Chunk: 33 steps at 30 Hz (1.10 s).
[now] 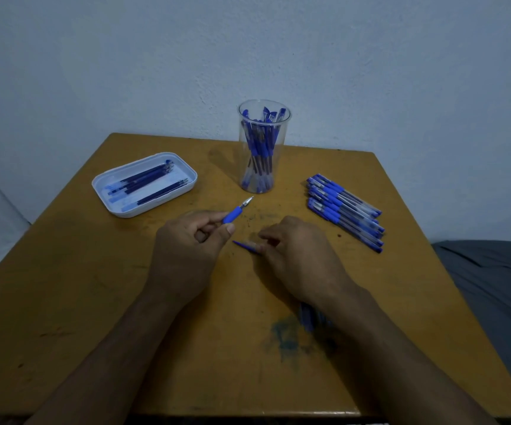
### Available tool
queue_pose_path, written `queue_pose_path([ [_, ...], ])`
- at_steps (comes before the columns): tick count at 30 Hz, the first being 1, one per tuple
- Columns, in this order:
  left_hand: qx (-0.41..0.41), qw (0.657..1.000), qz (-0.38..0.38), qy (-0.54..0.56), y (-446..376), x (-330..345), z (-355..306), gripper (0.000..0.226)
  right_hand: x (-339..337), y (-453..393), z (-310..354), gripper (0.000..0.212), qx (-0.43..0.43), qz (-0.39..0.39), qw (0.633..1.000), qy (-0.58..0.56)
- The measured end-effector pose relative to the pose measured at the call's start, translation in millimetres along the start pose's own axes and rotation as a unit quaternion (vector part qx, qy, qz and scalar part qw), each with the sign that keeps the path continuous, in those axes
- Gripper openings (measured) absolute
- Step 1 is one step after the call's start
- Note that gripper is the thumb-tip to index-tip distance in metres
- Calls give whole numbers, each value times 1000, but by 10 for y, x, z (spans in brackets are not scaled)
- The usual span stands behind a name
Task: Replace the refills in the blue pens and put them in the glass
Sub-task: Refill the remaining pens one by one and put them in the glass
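My left hand point(186, 250) grips a blue pen point(236, 211) by its rubber grip, with the metal tip pointing up and to the right. My right hand point(294, 256) rests on the table with its fingers curled over a small blue pen cap point(243, 245). A clear glass point(262, 148) stands at the back centre with several blue pens in it. A row of several blue pens point(344, 211) lies on the table to the right. At the left, a white tray point(100, 187) holds several dark blue refills point(150, 182).
The wooden table point(94, 302) has a blue ink stain point(285, 332) near the front. More blue pieces point(308, 317) lie partly hidden under my right forearm. A pale wall point(371, 72) stands behind the table and grey fabric point(493, 271) lies at the right.
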<state>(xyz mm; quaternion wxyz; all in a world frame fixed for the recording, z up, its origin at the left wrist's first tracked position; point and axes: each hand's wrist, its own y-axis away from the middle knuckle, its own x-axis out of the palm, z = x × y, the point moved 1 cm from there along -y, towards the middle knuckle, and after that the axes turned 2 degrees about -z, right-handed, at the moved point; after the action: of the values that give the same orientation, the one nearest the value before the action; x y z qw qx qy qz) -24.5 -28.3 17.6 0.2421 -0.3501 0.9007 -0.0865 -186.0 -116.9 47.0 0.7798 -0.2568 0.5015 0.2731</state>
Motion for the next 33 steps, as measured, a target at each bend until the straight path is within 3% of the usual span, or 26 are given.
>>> queue_pose_path([
  [7,-11,1000,-3,-15,-12,-24,28,27,133,-27,109,25,13,20,998,64],
  [10,-11,1000,5,-18,-8,-49,30,26,63,-32,67,8,52,-18,995,-78],
  [12,-16,1000,8,-5,-13,-61,40,24,12,-20,17,9,69,-59,980,-179],
  [17,-8,1000,13,13,20,-13,12,22,-84,-10,-82,12,111,-106,875,-459],
  [19,7,1000,20,13,45,12,-26,21,-100,-4,-100,19,117,-128,843,-510],
  [21,34,999,30,10,63,25,-56,23,-102,3,-109,26,125,-159,834,-514],
  [25,85,995,45,-8,85,53,-57,28,-134,13,-104,22,121,-197,816,-530],
  [33,106,993,43,-8,82,65,-63,32,-139,42,-106,21,102,-184,816,-538],
])
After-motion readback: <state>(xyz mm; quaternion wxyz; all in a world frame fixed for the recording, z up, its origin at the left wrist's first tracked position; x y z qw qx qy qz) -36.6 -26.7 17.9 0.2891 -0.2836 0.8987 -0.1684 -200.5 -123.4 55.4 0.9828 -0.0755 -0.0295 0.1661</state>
